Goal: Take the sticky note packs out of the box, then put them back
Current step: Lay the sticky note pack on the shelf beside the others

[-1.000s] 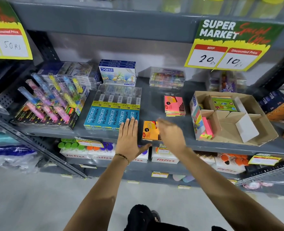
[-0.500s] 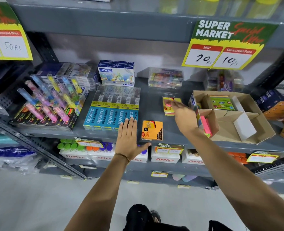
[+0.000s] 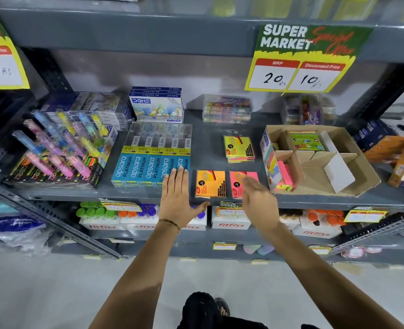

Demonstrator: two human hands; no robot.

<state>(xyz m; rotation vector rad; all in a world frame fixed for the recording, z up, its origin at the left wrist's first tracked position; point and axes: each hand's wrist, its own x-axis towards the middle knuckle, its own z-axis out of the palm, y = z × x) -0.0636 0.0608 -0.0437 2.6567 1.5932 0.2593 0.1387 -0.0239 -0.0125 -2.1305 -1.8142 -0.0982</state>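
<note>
An open cardboard box (image 3: 360, 179) with dividers stands on the right of the grey shelf; it holds a green pack (image 3: 306, 141) at the back and pink and yellow packs (image 3: 285, 178) upright at its left wall. Outside it, an orange pack (image 3: 210, 184) and a pink pack (image 3: 237, 184) lie side by side near the shelf's front edge, and a small stack topped by a yellow pack (image 3: 239, 148) lies behind them. My left hand (image 3: 177, 200) rests flat at the shelf edge, empty. My right hand (image 3: 258, 200) hovers open over the pink pack's front corner.
Blue pencil boxes (image 3: 151, 169) lie left of my left hand, highlighter packs (image 3: 61, 153) farther left. Crayon boxes (image 3: 157, 105) and clear cases (image 3: 227, 109) stand at the back. Orange boxes (image 3: 400, 155) crowd the right. A price sign (image 3: 300, 62) hangs from the shelf above.
My right hand took the pink pack off the stack behind, set it down beside the orange pack and let go. The yellow pack now tops the stack. My left hand stayed put.
</note>
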